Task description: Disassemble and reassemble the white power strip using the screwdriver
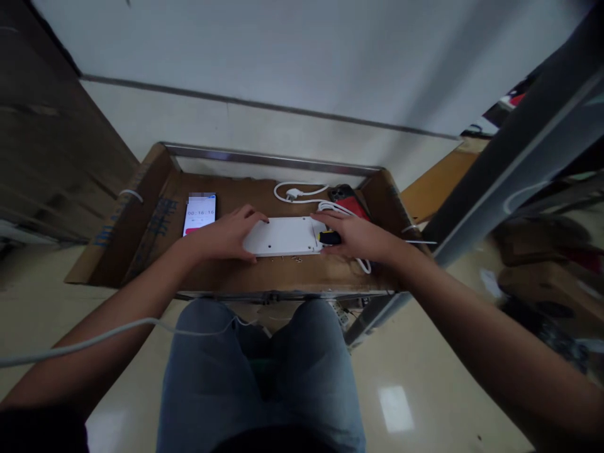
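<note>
A long white power strip (pixel 283 235) lies flat on the cardboard, with small dark screw holes in its upper face. Its left end is between the thumb and fingers of my left hand (pixel 232 234). At the other end, my right hand (pixel 355 235) holds a screwdriver (pixel 329 237) with a black and yellow handle; its thin shaft sticks out to the right past the wrist. The fingers of that hand also rest on the strip's right end. Several tiny screws (pixel 296 258) lie along the strip's near edge.
The cardboard tray (pixel 236 274) has raised sides. A lit phone (pixel 200 214) showing a timer lies left. Behind the strip are a white cable with a plug (pixel 293 194) and a red and black object (pixel 352 202). A grey post (pixel 500 145) rises right; a white cord crosses my left forearm.
</note>
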The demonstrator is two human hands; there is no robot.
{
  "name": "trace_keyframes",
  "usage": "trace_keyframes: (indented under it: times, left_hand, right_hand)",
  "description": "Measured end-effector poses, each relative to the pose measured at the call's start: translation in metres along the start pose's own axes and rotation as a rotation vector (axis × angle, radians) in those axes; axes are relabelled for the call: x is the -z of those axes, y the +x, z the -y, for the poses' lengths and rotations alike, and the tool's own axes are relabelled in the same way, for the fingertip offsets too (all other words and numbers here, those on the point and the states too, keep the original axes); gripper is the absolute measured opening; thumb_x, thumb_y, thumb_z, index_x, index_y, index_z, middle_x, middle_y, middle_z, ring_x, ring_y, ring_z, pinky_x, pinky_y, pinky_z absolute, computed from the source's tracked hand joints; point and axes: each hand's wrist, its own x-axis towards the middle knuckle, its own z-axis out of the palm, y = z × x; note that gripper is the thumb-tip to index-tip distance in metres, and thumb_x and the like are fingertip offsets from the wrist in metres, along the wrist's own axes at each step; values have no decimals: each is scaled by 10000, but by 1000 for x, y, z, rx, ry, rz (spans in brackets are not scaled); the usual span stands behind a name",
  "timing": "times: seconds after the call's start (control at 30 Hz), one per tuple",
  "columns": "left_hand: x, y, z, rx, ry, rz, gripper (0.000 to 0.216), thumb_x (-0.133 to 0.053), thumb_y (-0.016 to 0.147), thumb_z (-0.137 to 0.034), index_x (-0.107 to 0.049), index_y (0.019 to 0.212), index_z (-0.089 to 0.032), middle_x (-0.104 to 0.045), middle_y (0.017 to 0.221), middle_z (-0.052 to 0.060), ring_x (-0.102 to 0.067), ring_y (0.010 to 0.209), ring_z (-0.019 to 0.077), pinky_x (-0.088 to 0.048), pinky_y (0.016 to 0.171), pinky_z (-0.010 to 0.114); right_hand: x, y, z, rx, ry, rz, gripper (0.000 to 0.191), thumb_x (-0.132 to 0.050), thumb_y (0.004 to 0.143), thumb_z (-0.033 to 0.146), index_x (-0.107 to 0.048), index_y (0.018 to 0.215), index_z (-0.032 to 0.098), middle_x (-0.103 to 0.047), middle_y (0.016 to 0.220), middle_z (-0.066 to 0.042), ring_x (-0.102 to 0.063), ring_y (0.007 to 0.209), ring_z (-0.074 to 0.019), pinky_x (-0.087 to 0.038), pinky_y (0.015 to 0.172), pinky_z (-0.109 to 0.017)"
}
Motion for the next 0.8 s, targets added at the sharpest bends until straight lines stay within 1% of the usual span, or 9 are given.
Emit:
trace_keyframes:
  times: [0.07,0.2,0.33,0.43,0.53,0.63,0.8]
  left_hand:
    - [0,2,3,-12,9,2,912,-801,748,-520,-422,1500,-171,-478,1488,183,-484,1391,376,-396,1182,467]
    - [-1,6,12,-26,17,-19,917,-815,746,-518,-422,1495,-165,-517,1514,167,-488,1409,356,-381,1194,443]
    - [0,6,15,-7,-4,-28,942,-816,742,-579,-437,1492,-153,-525,1528,166,-500,1417,338,-377,1196,405]
    - [5,5,12,-17,5,-49,911,-786,772,-586,-437,1498,-161,-528,1534,159,-502,1422,336,-371,1196,396]
    - [13,5,7,-7,22,-40,888,-782,771,-572,-446,1489,-172,-541,1523,154,-508,1414,348,-388,1175,405]
    - [19,4,4,14,16,-13,870,-770,771,-567,-448,1476,-171,-543,1513,160,-515,1402,352,-402,1162,416]
    - [20,-2,4,29,-13,-31,840,-724,812,-574,-423,1488,-175,-522,1529,159,-518,1396,344,-409,1161,422]
  right_hand:
    - [7,10,-7,45,21,46,903,-787,818,441,-407,1594,178,-460,1587,-146,-535,1433,-253,-478,1212,-377]
    - [12,25,-13,85,30,110,948,-831,758,480,-451,1568,168,-547,1487,-163,-607,1319,-287,-513,1150,-400]
    - [8,27,-14,80,22,126,944,-810,775,490,-430,1570,152,-530,1481,-186,-605,1295,-278,-507,1145,-433]
    - [3,24,-14,57,19,121,921,-786,795,491,-416,1568,153,-501,1501,-194,-614,1258,-260,-514,1126,-457]
    - [0,22,-13,35,33,96,956,-798,772,472,-401,1586,165,-501,1498,-194,-619,1255,-294,-523,1110,-465]
    - [0,20,-11,41,67,49,981,-796,768,457,-378,1605,161,-491,1506,-196,-600,1302,-325,-506,1141,-470]
    - [4,15,-12,94,133,-6,941,-765,810,467,-361,1604,162,-457,1561,-175,-529,1418,-293,-456,1214,-437]
